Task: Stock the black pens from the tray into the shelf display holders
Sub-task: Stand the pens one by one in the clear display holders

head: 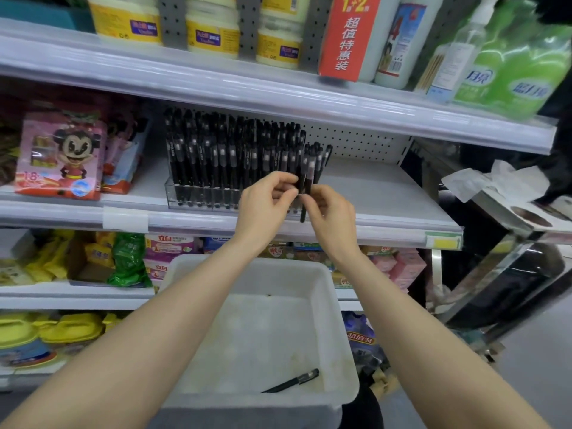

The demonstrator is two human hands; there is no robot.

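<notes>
Shop shelving is filling the view, and a white tray (247, 262) is sitting nearest, below and in front of the holder (198, 198). One pen (292, 381) is lying loose on the tray's floor, well apart from the holder. Higher up, both hands are meeting at the holder's right end. The left hand (263, 207) is pinching a small bunch (305, 179) between thumb and curled fingers, and the right hand (332, 216), fingers also curled, is pinching the same bunch from the other side. The bunch is standing roughly upright, with one tip hanging below the fingers. Behind them, stocked pens (216, 156) are crowding most of the holder. These pens are looking light, stiff and smooth, so they are probably sliding against each other when bunched. A mid-barrel pinch below the cap, feeding one at a time, seems safest.
</notes>
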